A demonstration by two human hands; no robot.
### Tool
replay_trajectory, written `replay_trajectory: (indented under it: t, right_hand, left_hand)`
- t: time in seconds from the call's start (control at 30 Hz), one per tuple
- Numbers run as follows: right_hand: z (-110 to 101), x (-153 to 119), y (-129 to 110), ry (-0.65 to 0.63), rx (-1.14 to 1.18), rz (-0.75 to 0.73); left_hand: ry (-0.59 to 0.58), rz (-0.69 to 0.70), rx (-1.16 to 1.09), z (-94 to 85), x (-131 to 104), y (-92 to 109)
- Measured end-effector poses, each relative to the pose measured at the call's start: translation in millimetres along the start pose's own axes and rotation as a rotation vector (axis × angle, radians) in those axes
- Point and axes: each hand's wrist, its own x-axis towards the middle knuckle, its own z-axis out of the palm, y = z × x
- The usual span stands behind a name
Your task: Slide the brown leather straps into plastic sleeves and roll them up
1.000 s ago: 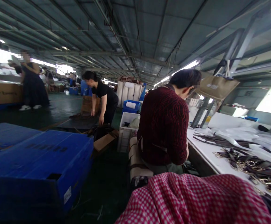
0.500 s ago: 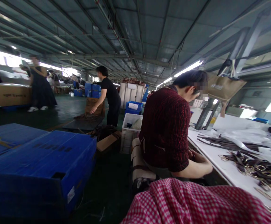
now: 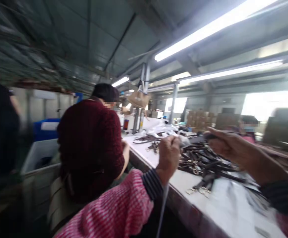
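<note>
My left hand (image 3: 168, 157) is raised over the table's front edge, fingers closed round a pale, thin strip (image 3: 163, 208) that hangs down below it. Across from it, my right hand (image 3: 223, 145) holds a dark strap (image 3: 210, 136) between thumb and fingers. Something greyish and blurred stretches between the two hands. Beneath and behind them lies a pile of dark straps (image 3: 208, 162) with gold metal clasps (image 3: 203, 191) on the white table (image 3: 181, 180).
A person in a dark red top (image 3: 89, 142) sits close on the left beside the table. Further left are a white crate (image 3: 41, 155) and a blue bin (image 3: 44, 129). A tan bag (image 3: 138, 99) hangs from a post. Another person (image 3: 249, 129) is across the table.
The view has swung to the right, bringing the table and strap pile towards the middle. Both my hands have come into sight, holding strips; earlier only a checked pink sleeve showed.
</note>
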Motion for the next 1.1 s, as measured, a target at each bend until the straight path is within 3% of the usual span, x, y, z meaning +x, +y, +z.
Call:
replay_trajectory:
  t: [0.07,0.13,0.3,0.5,0.63,0.77,0.97,1.1]
  right_hand:
    - [-32.2,-7.0,-2.0,0.031,0.081,0.048]
    - [-46.1,-0.8,-6.7,0.109,0.141,0.027]
    - [-61.7,24.1,-30.6,0.312,0.197,-0.119]
    - [-77.1,33.1,-97.7,0.387,0.192,-0.330]
    - [-73.6,32.5,-144.2,0.372,0.161,-0.414]
    - [-58.9,28.7,-170.8,0.343,0.079,-0.466]
    - [-31.5,22.8,-177.1,0.289,0.070,-0.408]
    - [-20.4,20.9,-163.9,0.164,0.045,-0.364]
  left_hand:
    - [-0.035,0.021,-0.032,6.4,-0.2,-1.2]
    - [-0.022,0.032,-0.010,2.8,0.3,-2.3]
    - [-0.004,-0.022,-0.051,8.0,-7.4,-4.1]
    - [-0.075,-0.070,-0.180,36.8,-16.9,3.2]
    - [-0.159,-0.134,-0.233,50.6,-9.9,24.8]
    - [-0.177,-0.161,-0.331,63.7,6.6,57.8]
    - [-0.198,-0.013,-0.392,79.0,33.0,107.7]
    - [-0.215,0.053,-0.431,81.4,41.6,122.4]
